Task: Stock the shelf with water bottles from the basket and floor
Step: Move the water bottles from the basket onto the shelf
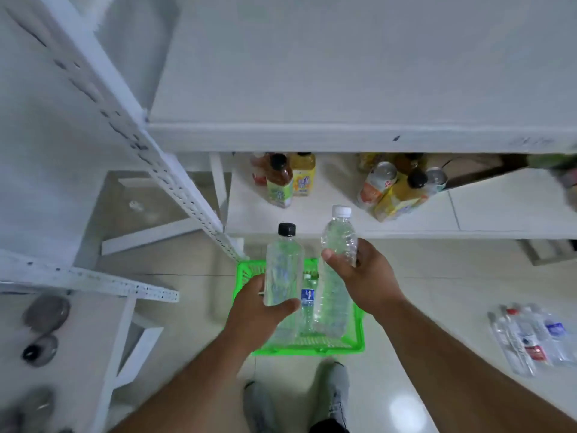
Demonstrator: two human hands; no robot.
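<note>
The left hand point(259, 307) curls round a black-capped bottle point(282, 270); the right hand point(365, 273) curls round a white-capped bottle point(338, 235). Both bottles are upright above the green basket point(359, 342), near the shelf point(343, 139). Gripped low, either smooth bottle could slip or tip while being raised. The basket holds at least one more bottle point(307, 304); more bottles point(530, 335) lie on the floor, right.

Black-capped clear bottle point(283, 267) and white-capped clear bottle point(338, 235) held upright above green basket point(312, 346); more bottles point(530, 337) laid on floor, right.
</note>
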